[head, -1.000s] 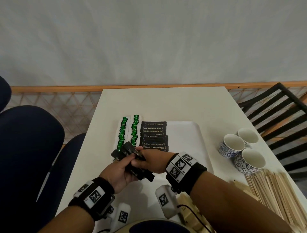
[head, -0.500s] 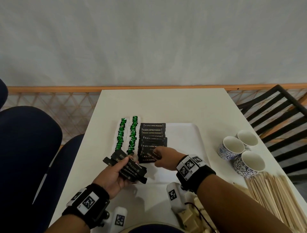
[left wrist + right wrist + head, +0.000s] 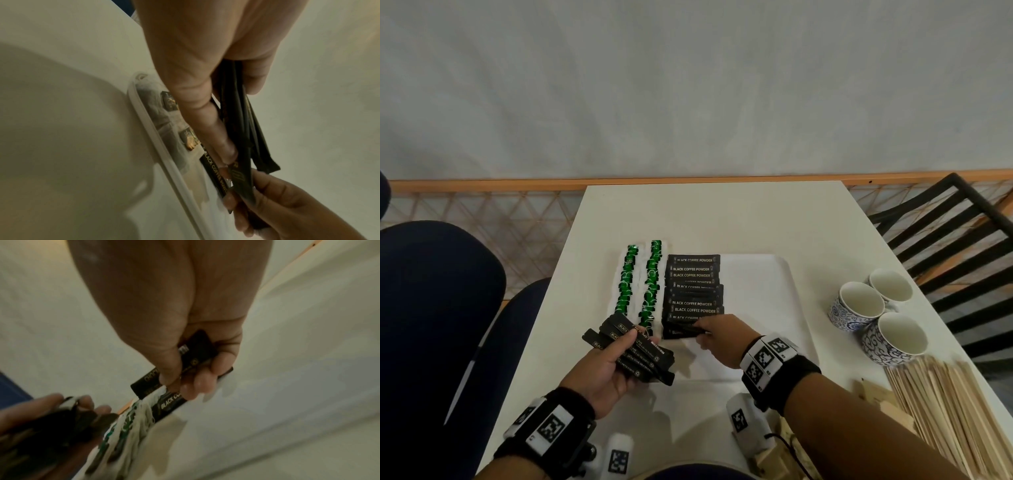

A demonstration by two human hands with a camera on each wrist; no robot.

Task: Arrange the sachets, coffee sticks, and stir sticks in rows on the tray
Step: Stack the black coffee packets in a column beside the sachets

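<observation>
A white tray (image 3: 763,281) lies mid-table. On its left side run two rows of green-and-white sachets (image 3: 650,284), then a column of black coffee sticks (image 3: 693,291) marked BLACK COFFEE POWDER. My left hand (image 3: 606,370) grips a fanned bundle of black coffee sticks (image 3: 633,353) just off the tray's near left corner. My right hand (image 3: 719,337) pinches one black coffee stick (image 3: 193,356) at the near end of the column, low over the tray. A heap of wooden stir sticks (image 3: 955,414) lies at the table's near right.
Three blue-patterned white cups (image 3: 859,305) stand to the right of the tray. A dark blue chair (image 3: 431,308) is at the left of the table, a black slatted chair (image 3: 962,246) at the right. The tray's right half is bare.
My right hand drew one stick out of the bundle and carried it forward to the near end of the black column. The left hand with the bundle dropped back a little toward me.
</observation>
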